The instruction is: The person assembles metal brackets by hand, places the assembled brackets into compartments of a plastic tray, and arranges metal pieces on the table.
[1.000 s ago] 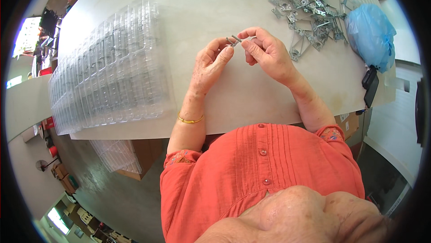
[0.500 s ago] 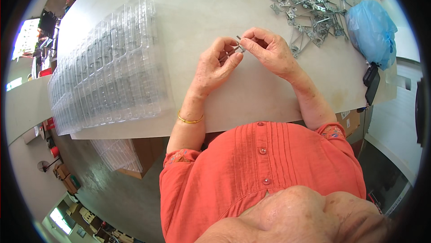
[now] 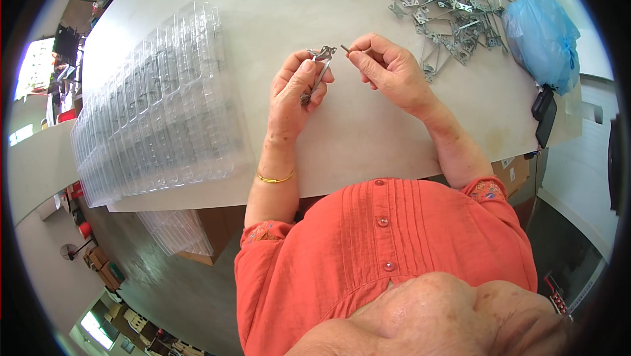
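My left hand (image 3: 295, 88) grips a metal linkage (image 3: 320, 69) of thin silvery arms and small plates, its flat end sticking up past the fingertips. Between the thumb and fingers of my right hand (image 3: 389, 70) is a short, thin metal pin (image 3: 345, 48), pointing toward the linkage. A small gap separates the pin from the linkage. Both hands are held over the white table (image 3: 296, 14). Far right, a tangled pile of similar metal linkages (image 3: 447, 1) lies on the tabletop.
On the left lies a stack of clear plastic trays (image 3: 158, 106) with grey parts showing through. A tied blue plastic bag (image 3: 542, 40) sits at the right, with a black device (image 3: 544, 116) by the table edge. A cardboard box (image 3: 220, 228) stands below the front edge.
My hands have moved apart. The left hand has shifted left and turned, so the linkage shows more fully. The pin in my right hand is now clear of it.
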`<state>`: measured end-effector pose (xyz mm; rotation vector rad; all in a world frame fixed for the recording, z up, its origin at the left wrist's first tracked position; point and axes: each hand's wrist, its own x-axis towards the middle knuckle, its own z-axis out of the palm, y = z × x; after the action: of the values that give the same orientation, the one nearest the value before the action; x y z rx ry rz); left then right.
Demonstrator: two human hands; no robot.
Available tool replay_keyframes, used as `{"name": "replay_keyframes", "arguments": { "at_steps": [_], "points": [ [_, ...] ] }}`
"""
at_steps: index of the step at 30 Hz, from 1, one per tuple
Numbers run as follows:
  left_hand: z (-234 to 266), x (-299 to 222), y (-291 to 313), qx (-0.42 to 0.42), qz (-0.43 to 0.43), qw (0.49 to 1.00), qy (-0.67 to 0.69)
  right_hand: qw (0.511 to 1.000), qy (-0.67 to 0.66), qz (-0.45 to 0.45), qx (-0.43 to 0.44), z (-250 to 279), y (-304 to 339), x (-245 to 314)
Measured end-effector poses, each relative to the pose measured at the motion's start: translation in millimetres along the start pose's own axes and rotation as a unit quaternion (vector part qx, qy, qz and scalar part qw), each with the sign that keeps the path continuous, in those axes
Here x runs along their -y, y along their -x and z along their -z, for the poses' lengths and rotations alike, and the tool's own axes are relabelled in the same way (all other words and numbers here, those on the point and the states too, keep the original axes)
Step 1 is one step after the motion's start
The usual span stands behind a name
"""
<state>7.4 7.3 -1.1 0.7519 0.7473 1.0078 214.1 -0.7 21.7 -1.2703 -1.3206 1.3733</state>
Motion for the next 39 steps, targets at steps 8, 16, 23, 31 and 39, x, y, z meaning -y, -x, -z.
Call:
{"name": "replay_keyframes", "arguments": {
  "at_steps": [8, 16, 23, 31, 39],
  "points": [
    [2, 1, -1, 0.001, -0.013, 0.998, -0.055, 0.999, 0.047, 0.025, -0.003, -3, 0, -4],
    [-4, -1, 1, -0.017, -0.038, 0.990, -0.134, 0.997, 0.077, 0.017, -0.001, -1, 2, -2],
    [-6, -2, 3, 0.005, -0.040, 0.982, -0.187, 0.997, -0.033, -0.053, 0.047, 6, -3, -2],
    [-7, -3, 5, 0.033, -0.017, 0.982, -0.186, 0.964, -0.189, -0.129, 0.139, 16, -7, -4],
    [-11, -10, 8, 0.070, 0.017, 0.973, -0.217, 0.958, -0.170, -0.154, 0.170, 23, -9, -8]
  ]
}}
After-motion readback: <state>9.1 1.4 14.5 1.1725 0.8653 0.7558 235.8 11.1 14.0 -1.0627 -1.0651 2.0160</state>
